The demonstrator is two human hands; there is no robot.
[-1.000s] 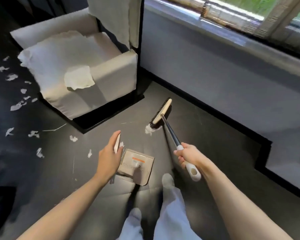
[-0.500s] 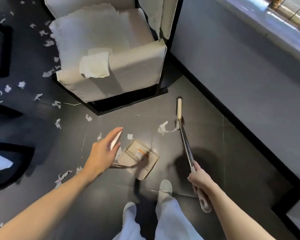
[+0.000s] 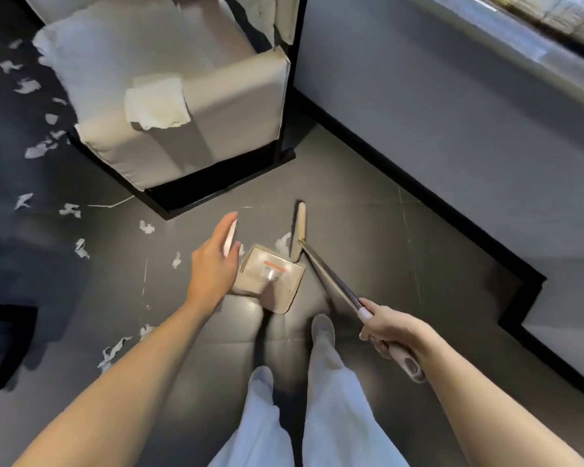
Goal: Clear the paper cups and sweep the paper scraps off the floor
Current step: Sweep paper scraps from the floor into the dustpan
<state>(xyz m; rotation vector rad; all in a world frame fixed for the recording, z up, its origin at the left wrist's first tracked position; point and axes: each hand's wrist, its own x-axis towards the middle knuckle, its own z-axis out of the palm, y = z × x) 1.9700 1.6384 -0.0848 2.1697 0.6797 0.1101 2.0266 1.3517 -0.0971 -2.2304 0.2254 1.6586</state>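
Trousers (image 3: 334, 416) and two feet at bottom of frame, on the dark floor (image 3: 378, 230).

Right hand (image 3: 390, 335): fingers (image 3: 371, 333) curled tight round the pale grip of the broom (image 3: 327, 278). The shaft slants away from them, ahead and to their left. The broom head (image 3: 299, 227) is down on the floor.

Left hand (image 3: 213, 264): fingers (image 3: 224, 227) nearly straight and pressed together along the dustpan's white handle (image 3: 230, 235), thumb on its other side, pinching it. The dustpan (image 3: 270, 278) sits on the floor just right of these fingers.

One scrap (image 3: 283, 240) lies between the dustpan's far edge and the broom head, touching or nearly touching both. More scraps (image 3: 70, 210) are scattered left of the left fingers, well apart, some nearer, some farther.

Beyond the left fingers: a chair (image 3: 236, 106) with torn paper sheets (image 3: 155, 102) draped over it. Grey wall (image 3: 452, 112) far right.
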